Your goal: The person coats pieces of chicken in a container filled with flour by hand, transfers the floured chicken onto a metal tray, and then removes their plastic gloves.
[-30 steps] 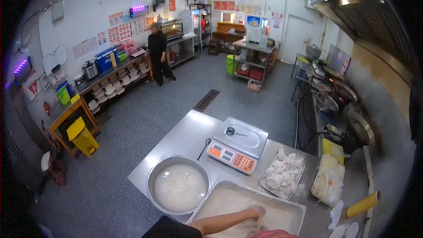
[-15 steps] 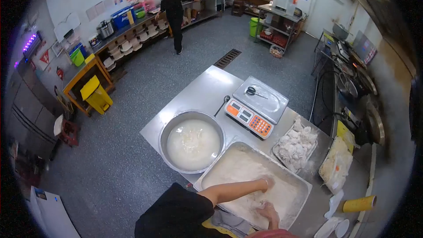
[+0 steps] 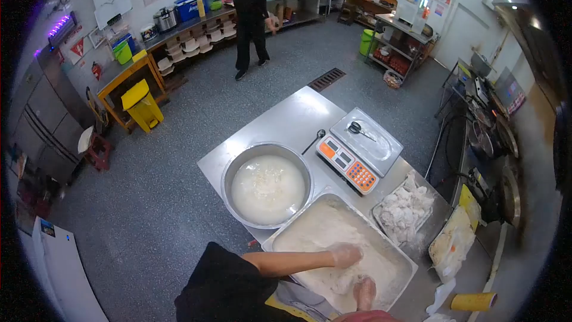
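A deep metal tray (image 3: 275, 244) of white flour (image 3: 322, 226) lies at the near side of the steel table. Into it reaches my left hand (image 3: 347, 255), coated in flour, its fingertips sunk in the powder. My right hand (image 3: 364, 291) is just below it in the same tray, fingers pointing down into the flour. A floury lump (image 3: 339, 285) shows beside the hands, its kind unclear. Both hands' fingers are largely hidden, so I cannot see whether they grip anything. Left of the tray stands a round metal pot (image 3: 224, 186) of cloudy whitish liquid.
Beyond the tray sits a digital scale (image 3: 348, 161) with scissors (image 3: 359, 130) on top. A smaller tray of flour-coated pieces (image 3: 405, 206) stands to the right, near pans (image 3: 510, 194). A person in black (image 3: 250, 21) walks at the back, near a counter. A yellow bin (image 3: 142, 104) is at left.
My left hand has moved slightly left and down, my right hand slightly up in the view. The person at the back has turned and come nearer. The camera view has shifted.
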